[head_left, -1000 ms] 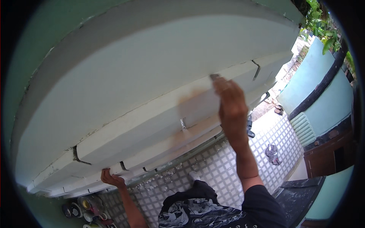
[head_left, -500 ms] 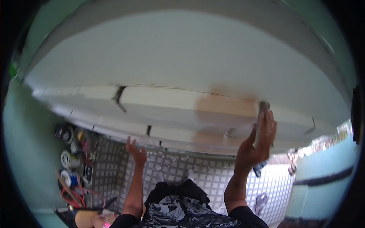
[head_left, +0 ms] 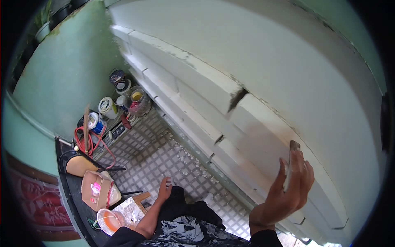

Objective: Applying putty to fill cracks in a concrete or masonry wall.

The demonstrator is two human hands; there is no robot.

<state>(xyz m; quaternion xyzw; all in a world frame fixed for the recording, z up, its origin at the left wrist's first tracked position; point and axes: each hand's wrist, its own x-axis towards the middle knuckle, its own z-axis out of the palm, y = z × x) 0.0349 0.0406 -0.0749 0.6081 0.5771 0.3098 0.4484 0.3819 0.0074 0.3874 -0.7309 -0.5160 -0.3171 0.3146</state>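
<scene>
My right hand (head_left: 293, 187) is raised to the white moulded wall (head_left: 193, 109), its fingers wrapped along a flat, pale block with a grey-brown end (head_left: 294, 145). The fingers cover most of the block, so its exact kind does not show. Its tip is at or close to the wall's raised band, beside a faint brownish patch (head_left: 267, 138). Dark notches (head_left: 237, 99) break the band farther left. My left hand (head_left: 165, 189) hangs low beside my leg, fingers loosely apart, holding nothing. A stool covered with crumpled foil (head_left: 131, 212) stands near that forearm.
On my left are a bucket of orange liquid (head_left: 111, 221), a cardboard box (head_left: 92, 191) and a black table (head_left: 74, 206). Paint tubs (head_left: 108, 108) and a coiled red hose (head_left: 78, 140) line the green wall (head_left: 70, 78). White crumbs (head_left: 187, 158) litter the tiled floor.
The view has turned to the left, bringing the stool, bucket and box into sight. My right hand still holds the block by the wall; my left hand is lower, beside my leg.
</scene>
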